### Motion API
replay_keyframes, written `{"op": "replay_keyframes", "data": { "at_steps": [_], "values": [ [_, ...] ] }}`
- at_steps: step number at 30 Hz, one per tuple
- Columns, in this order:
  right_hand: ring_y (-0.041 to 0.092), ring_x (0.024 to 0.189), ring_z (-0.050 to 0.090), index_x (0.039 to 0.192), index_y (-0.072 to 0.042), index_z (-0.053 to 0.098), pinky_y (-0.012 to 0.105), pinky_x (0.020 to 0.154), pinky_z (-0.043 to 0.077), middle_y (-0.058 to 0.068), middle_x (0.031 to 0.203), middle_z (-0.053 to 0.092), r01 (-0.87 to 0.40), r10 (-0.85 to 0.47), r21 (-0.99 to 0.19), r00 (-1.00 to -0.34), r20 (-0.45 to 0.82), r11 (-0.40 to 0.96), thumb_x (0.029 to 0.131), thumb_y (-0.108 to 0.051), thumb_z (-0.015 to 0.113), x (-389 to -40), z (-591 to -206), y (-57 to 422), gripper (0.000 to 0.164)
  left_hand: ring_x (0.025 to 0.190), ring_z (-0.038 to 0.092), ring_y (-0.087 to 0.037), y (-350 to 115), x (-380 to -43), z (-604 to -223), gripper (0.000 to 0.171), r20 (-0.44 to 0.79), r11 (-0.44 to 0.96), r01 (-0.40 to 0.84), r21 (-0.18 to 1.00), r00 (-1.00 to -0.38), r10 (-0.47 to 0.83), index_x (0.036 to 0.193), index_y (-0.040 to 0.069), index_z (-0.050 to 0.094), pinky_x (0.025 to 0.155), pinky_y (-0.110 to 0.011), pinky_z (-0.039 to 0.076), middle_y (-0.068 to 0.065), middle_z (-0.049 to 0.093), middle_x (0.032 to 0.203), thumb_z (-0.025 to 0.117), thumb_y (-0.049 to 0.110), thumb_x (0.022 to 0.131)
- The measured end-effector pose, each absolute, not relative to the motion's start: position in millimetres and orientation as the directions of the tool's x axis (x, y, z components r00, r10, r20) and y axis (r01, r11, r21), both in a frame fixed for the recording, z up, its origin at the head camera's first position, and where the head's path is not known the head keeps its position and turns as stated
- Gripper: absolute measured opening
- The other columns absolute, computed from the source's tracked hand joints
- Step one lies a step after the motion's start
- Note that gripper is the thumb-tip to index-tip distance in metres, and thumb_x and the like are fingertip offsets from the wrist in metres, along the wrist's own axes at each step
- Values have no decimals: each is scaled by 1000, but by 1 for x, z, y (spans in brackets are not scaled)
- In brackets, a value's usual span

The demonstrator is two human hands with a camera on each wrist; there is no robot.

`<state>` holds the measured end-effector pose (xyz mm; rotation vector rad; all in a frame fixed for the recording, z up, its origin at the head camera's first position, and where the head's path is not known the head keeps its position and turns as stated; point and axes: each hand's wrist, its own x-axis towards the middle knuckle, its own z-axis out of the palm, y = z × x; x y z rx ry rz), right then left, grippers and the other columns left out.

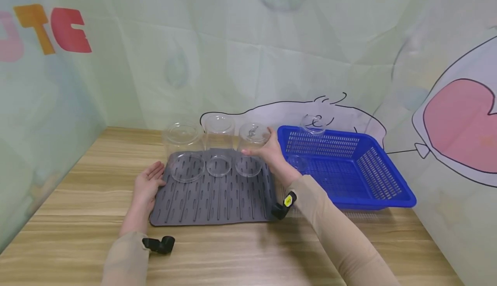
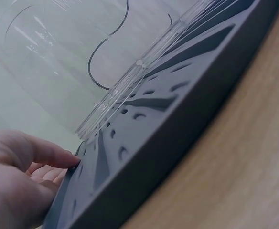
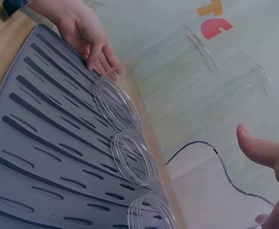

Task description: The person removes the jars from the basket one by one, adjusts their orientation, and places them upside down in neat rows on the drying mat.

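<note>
Three clear plastic cups stand in a row along the back of a grey ridged drying mat (image 1: 213,202): a wide one (image 1: 184,134) at left, a narrower one (image 1: 219,124) in the middle and another (image 1: 250,137) at right. My right hand (image 1: 269,152) holds the right-hand cup from its right side, the thumb (image 3: 259,145) along one side and the other fingers mostly hidden. At the mat's left edge, my left hand (image 1: 145,186) touches the rim with its thumb, the remaining fingers fairly straight beside it, near the wide cup.
To the right of the mat is a blue plastic basket (image 1: 401,189) with slotted walls. Another clear cup (image 1: 312,124) stands at its left end, rising above the rim. Behind the wooden table (image 1: 217,256) hangs a printed curtain (image 1: 233,53).
</note>
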<state>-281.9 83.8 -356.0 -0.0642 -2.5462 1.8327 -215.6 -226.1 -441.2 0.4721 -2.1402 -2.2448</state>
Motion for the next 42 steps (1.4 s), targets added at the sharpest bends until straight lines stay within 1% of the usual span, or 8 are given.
{"op": "replay_keyframes", "data": {
  "at_steps": [8, 13, 16, 20, 25, 30, 37, 42],
  "values": [
    [35, 142, 32, 156, -9, 11, 44, 121, 29, 20, 156, 29, -44, 46, -953, -997, 60, 301, 63, -5, 90, -277, -353, 87, 122, 150, 20, -29, -226, -217, -440, 76, -228, -75, -216, 973, -947, -225, 155, 1, 14, 123, -34, 23, -18, 17, 162, 37, -20, 86],
    [33, 148, 23, 156, -12, 12, 50, 122, 25, 14, 160, 24, -190, 37, -947, -978, 207, 258, 70, -7, 87, -262, -337, 98, 114, 150, 21, -28, -225, -217, -440, 76, -229, -70, -218, 973, -947, -227, 155, 2, 14, 122, -34, 24, -17, 18, 162, 37, -20, 86],
    [32, 149, 19, 156, -10, 14, 55, 121, 22, 13, 161, 23, -323, 29, -928, -942, 334, 187, 68, -38, 88, -254, -325, 108, 118, 149, 21, -28, -226, -218, -440, 75, -222, -74, -211, 975, -948, -226, 155, 2, 14, 122, -33, 24, -18, 18, 162, 37, -20, 86],
    [27, 149, 22, 156, -9, 15, 54, 121, 23, 10, 161, 24, -436, 38, -890, -895, 444, 132, 48, -70, 77, -251, -309, 129, 138, 149, 22, -29, -225, -218, -442, 75, -218, -84, -204, 975, -948, -230, 154, 1, 15, 122, -33, 24, -18, 19, 161, 37, -21, 86],
    [23, 150, 19, 156, -10, 16, 52, 123, 21, 9, 162, 22, -480, 51, -867, -871, 489, 133, 53, -62, 81, -254, -294, 165, 132, 149, 22, -29, -225, -218, -442, 76, -224, -90, -208, 974, -944, -240, 154, 1, 16, 122, -33, 24, -18, 19, 161, 37, -21, 85],
    [21, 153, 7, 157, -14, 12, 54, 124, 13, 8, 165, 11, -394, 13, -892, -913, 407, 222, 63, -53, 84, -262, -286, 204, 125, 149, 22, -28, -226, -219, -443, 76, -222, -94, -205, 974, -945, -241, 154, 1, 16, 122, -33, 24, -18, 20, 161, 37, -22, 85],
    [23, 153, -2, 158, -21, -4, 54, 124, 10, 4, 166, -1, -257, -93, -924, -966, 240, 284, 86, -15, 75, -278, -287, 248, 107, 149, 22, -28, -227, -220, -445, 76, -223, -107, -203, 973, -946, -235, 155, 1, 15, 122, -32, 24, -18, 19, 161, 36, -22, 85],
    [31, 153, 1, 157, -18, -8, 55, 124, 10, 13, 166, 0, -193, -208, -938, -969, 135, 289, 83, -25, 78, -293, -296, 269, 114, 149, 23, -27, -226, -220, -445, 76, -233, -110, -212, 971, -944, -236, 155, 2, 16, 122, -32, 25, -17, 20, 161, 37, -22, 86]
  ]
}}
